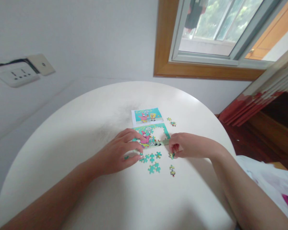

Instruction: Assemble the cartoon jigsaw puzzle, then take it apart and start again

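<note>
A partly assembled jigsaw puzzle [147, 130] with cartoon figures lies flat on the table, with a gap in its upper right part. My left hand [121, 150] is open, its fingers spread over the puzzle's left edge and its thumb tip by loose teal pieces [152, 157]. To the right of the puzzle, my right hand [182, 145] has its thumb and fingers pinched on a small green-and-yellow puzzle piece [171, 155], low over the table. Below it lies a joined yellow-and-white cluster of pieces [172, 171]. A picture card [147, 116] of the same scene lies just beyond the puzzle.
Two or so loose pieces [172, 124] lie right of the card. The round white table [91, 198] stands against a wall with a socket [20, 75] at left. A wood-framed window [206, 68] and a red-and-white curtain [242, 107] are at right, above white plastic bags [266, 179].
</note>
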`<state>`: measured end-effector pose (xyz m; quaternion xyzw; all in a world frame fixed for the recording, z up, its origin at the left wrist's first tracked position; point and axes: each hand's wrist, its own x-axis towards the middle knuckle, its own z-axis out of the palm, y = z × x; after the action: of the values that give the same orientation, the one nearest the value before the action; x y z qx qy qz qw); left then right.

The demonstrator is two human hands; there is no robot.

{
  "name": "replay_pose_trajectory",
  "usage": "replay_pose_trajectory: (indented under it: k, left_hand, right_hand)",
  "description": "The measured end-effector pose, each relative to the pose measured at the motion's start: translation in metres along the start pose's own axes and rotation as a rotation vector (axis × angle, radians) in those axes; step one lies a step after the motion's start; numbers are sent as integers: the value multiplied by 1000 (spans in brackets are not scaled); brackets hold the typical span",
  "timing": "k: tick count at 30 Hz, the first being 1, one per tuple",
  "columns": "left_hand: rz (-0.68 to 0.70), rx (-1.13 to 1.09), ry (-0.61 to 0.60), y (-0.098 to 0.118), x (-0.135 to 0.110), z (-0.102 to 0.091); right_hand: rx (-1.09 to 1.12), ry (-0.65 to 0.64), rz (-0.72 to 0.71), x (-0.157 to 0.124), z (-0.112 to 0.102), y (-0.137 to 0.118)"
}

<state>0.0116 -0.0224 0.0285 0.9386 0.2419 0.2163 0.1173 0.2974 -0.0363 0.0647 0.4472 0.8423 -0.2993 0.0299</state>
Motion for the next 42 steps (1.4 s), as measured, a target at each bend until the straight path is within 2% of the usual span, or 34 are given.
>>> replay_pose_trajectory:
  k: [5,11,16,19,23,32,42]
  left_hand:
    - [-18,15,49,-2,0,1]
    - [-35,43,98,-5,1,1]
    - [-51,77,83,-7,0,2]
    - [-79,93,85,-9,-2,5]
    - [-139,105,123,-13,-2,8]
    - [-222,148,166,-20,-6,10]
    - [-215,132,115,-19,-8,16]
  right_hand:
    - [55,0,-35,1,3,-3]
    - [226,10,-127,2,6,-6]
    - [347,273,-78,10,4,-2]
    - [340,446,-39,21,8,3]
    - [303,570,-4,35,18,4]
    - [285,654,108,44,28,9]
    - [244,682,130,46,27,16]
